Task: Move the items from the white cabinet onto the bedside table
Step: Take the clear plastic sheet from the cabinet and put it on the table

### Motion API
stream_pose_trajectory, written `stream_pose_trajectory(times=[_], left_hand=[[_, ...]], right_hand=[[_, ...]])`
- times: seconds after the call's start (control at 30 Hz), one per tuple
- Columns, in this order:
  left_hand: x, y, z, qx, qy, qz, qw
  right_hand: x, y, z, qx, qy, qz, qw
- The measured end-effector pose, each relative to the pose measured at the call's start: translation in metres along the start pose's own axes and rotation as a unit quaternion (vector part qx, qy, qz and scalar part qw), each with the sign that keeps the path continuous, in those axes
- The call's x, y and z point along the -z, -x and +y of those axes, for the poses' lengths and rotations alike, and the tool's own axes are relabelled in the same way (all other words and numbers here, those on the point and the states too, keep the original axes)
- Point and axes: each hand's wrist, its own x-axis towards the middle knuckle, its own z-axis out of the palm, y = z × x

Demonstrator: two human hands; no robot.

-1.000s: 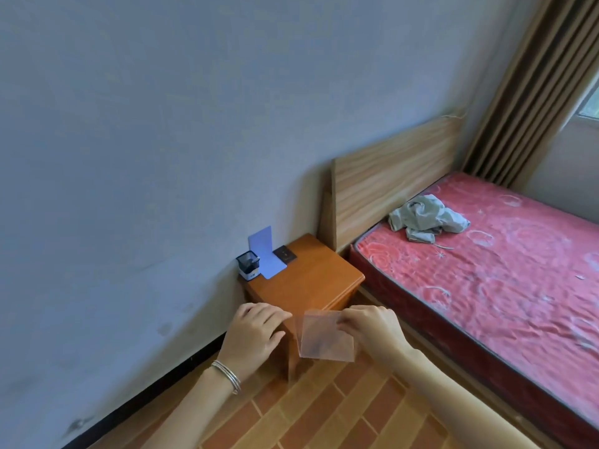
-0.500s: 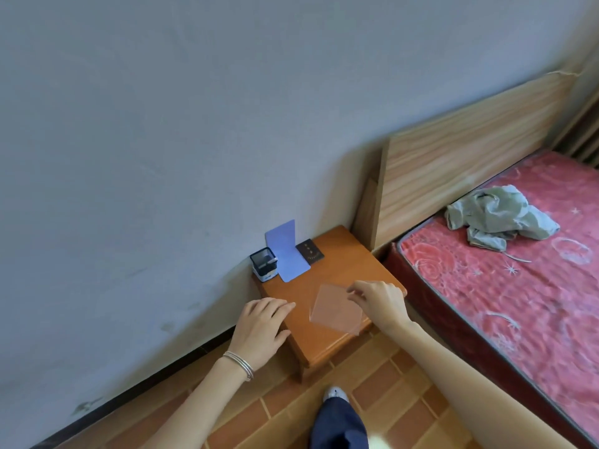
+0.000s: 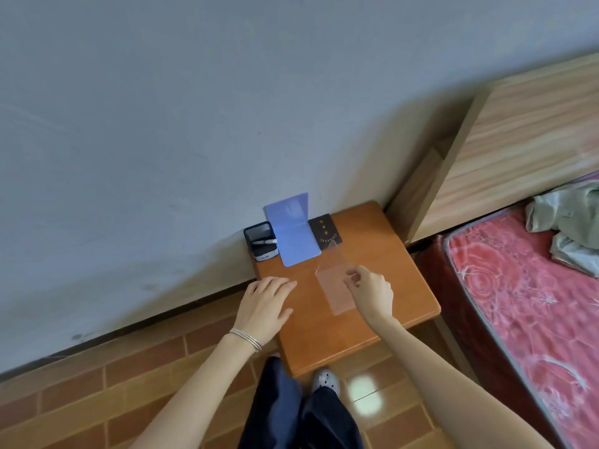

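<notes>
The clear sheet (image 3: 334, 286) is at the centre of the frame, low over the bedside table (image 3: 389, 273); I cannot tell whether it lies flat yet. It looks thin, light, bendy and slick, so an edge is the best place to hold it. The right hand (image 3: 371, 294) pinches its right edge. The left hand (image 3: 264, 307) rests flat on the glossy orange wood. Behind them stand a folded blue card (image 3: 293, 231) and a black box (image 3: 261, 239).

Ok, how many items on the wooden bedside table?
4: black box back-left, blue folded card beside it, black gold-printed card next, clear plastic sheet pinched by right hand.
</notes>
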Motion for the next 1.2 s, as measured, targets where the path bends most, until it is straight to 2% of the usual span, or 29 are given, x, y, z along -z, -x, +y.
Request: stream_pose_trajectory(times=[0.17,0.33,0.4,0.47,0.53,0.63,0.7,0.77,0.87,0.97,1.07,1.2], left_hand=[[-0.032,-0.012,-0.008,0.021,0.014,-0.017,1.000],[-0.051,-0.007,-0.012,0.045,0.022,-0.028,0.998],[-0.053,-0.002,-0.013,0.055,0.026,-0.027,0.998],[-0.054,0.000,-0.014,0.065,0.025,-0.022,0.997],[-0.054,0.000,-0.014,0.078,0.024,-0.025,0.996],[-0.055,0.000,-0.012,0.093,0.027,-0.043,0.994],[-0.058,0.000,-0.011,0.096,0.031,-0.057,0.993],[-0.059,0.000,-0.011,0.098,0.035,-0.060,0.993],[-0.059,-0.003,-0.015,0.108,0.039,-0.060,0.992],[-0.055,-0.009,-0.022,0.114,0.039,-0.040,0.992],[-0.052,-0.017,-0.030,0.123,0.031,-0.014,0.992],[-0.054,-0.025,-0.037,0.122,0.024,-0.010,0.992]], right_hand=[[-0.041,-0.015,0.011,-0.009,-0.051,-0.052,0.997],[-0.051,-0.008,0.006,0.026,-0.147,-0.133,0.980],[-0.040,-0.011,0.007,0.075,-0.169,-0.157,0.970],[-0.029,-0.027,0.009,0.178,-0.099,-0.119,0.972],[-0.019,-0.049,0.006,0.275,0.003,-0.075,0.959],[-0.011,-0.078,-0.009,0.395,0.132,-0.082,0.905],[-0.014,-0.092,-0.015,0.430,0.198,-0.117,0.873],[-0.019,-0.101,-0.018,0.430,0.228,-0.138,0.862],[-0.022,-0.108,-0.020,0.415,0.217,-0.113,0.876],[-0.020,-0.111,-0.019,0.352,0.188,-0.083,0.913],[-0.015,-0.119,-0.024,0.256,0.087,-0.023,0.962],[-0.015,-0.134,-0.043,0.194,0.056,0.010,0.979]])
